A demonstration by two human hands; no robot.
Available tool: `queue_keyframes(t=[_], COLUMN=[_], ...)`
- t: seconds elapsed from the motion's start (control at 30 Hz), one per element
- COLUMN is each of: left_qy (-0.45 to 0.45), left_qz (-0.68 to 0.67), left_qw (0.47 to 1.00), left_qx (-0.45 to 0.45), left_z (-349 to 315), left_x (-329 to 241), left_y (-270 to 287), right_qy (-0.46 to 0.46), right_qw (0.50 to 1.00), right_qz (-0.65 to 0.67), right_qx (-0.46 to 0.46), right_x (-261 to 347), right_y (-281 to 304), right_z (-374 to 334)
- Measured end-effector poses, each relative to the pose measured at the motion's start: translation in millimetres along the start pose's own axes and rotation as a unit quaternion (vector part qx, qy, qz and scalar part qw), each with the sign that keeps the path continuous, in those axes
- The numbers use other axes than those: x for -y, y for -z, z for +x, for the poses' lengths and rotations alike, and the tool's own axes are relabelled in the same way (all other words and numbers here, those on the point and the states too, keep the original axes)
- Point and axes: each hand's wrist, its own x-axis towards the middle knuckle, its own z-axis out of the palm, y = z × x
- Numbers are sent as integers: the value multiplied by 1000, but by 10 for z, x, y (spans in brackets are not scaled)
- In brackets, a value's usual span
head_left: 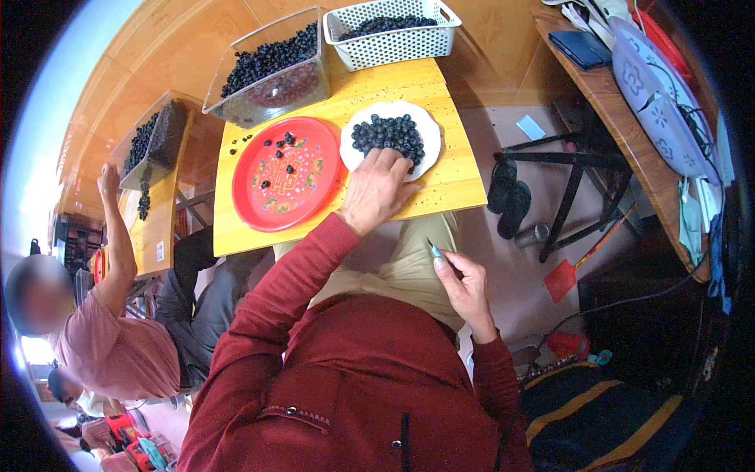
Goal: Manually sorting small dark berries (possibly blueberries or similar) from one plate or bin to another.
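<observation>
A white plate (430, 126) with a scalloped rim holds a pile of dark round berry-like balls (387, 135). My left hand (377, 189) reaches palm down over the plate's near edge, its fingers bent onto the balls and its thumb spread to the right. Part of the fingertips is hidden. Lower right, off the table's front edge and above my lap, my right hand (465, 285) is closed round a small pointed tool (436, 251) with a teal part and a dark tip. Left of the plate lies a red tray (250, 206) with a few dark balls on it.
On the yellow table (236, 237) stand a clear bin (271, 105) and a white perforated basket (393, 49), both with dark balls. At left, a person in a pink shirt (118, 346) reaches toward another bin (167, 138). Right are a brown table (598, 79), slippers (510, 200) and a red flyswatter (561, 279).
</observation>
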Motion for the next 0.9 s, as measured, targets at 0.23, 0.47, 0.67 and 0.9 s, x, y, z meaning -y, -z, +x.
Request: queue_keyframes(t=[0.23,0.47,0.67,0.9], left_qy=[16,13,3,22], left_qz=[36,27,-1,-125], left_qw=[999,999,1000,991], left_qx=[25,12,3,-36], left_z=[14,-21,-65,-117], left_x=[29,25,46,82], left_y=[-28,-26,-17,20], right_qy=[-13,-16,-18,-64], right_qw=[1000,1000,1000,997], right_qz=[-8,4,13,36], right_qx=[4,3,3,-4], right_x=[-31,-59,-137,-136], right_y=[-8,-7,-4,25], right_z=[0,4,-5,-33])
